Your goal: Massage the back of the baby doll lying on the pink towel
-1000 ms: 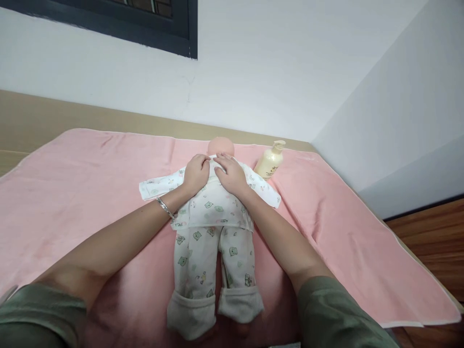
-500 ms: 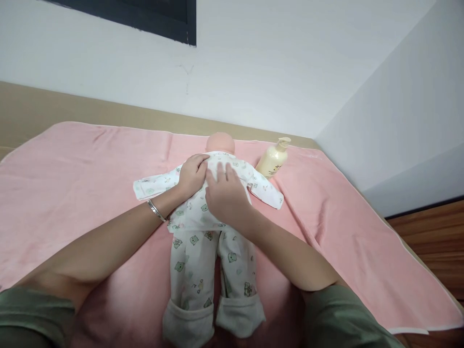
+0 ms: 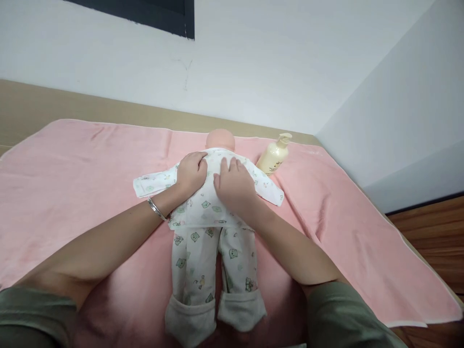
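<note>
Both hands lie loosely spread over the doll, a pump bottle beside its sleeve on pink cloth.

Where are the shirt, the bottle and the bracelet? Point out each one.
Shirt [image 3: 207, 209], head view: on its lower part, above the hem.
Bottle [image 3: 272, 158], head view: on the middle of its body.
Bracelet [image 3: 156, 210], head view: on its outer band.

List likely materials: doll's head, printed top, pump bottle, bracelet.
Doll's head: probably vinyl or silicone, fairly matte; smooth, rounded surface.
Printed top: thin matte cloth, perhaps cotton; drapes softly, weave too fine to tell.
Pump bottle: likely plastic, glossy; bright highlights on its shoulder.
Bracelet: apparently polished metal; silvery with bright glints.
</note>
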`<state>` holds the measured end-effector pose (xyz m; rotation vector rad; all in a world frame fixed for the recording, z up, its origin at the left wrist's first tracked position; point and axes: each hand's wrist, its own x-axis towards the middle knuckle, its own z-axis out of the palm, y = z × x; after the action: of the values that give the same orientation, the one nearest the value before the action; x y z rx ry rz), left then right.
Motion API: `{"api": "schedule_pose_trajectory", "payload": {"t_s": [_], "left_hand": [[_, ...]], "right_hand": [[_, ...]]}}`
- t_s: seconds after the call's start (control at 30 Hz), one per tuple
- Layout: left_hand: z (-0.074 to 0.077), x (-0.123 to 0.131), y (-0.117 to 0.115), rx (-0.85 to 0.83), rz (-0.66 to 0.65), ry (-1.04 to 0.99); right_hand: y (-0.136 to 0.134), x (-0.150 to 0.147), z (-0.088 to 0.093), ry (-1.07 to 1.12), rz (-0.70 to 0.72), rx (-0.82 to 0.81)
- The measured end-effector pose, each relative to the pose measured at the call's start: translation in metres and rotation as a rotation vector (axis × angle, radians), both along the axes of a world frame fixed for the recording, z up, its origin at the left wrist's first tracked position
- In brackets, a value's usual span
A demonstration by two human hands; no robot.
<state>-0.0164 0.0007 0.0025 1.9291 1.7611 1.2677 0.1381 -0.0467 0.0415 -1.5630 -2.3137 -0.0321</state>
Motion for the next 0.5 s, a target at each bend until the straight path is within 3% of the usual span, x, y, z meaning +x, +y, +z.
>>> {"api": "schedule_pose_trajectory", "payload": {"t_s": [0.1,0.23,0.3,0.37,0.5], "left_hand": [[0.0,-0.001,0.0,-0.021,0.005,0.006],[-0.001,-0.001,0.001,0.002,0.007,0.012],[-0.001,-0.001,0.001,0.009,0.009,0.021],[0.0,-0.001,0.0,0.007,0.012,0.034],[0.0,0.0,-0.001,-0.003,0.023,0.045]], "right_hand": [[-0.005,-0.004,-0.001,-0.035,0.21,0.014],[0.039,0.021,0.001,0.076,0.376,-0.148],[0.059,0.033,0.001,0.157,0.297,-0.165],[0.062,0.035,0.001,0.168,0.17,-0.172],[0.023,0.008,0.001,0.072,-0.119,-0.122]]}}
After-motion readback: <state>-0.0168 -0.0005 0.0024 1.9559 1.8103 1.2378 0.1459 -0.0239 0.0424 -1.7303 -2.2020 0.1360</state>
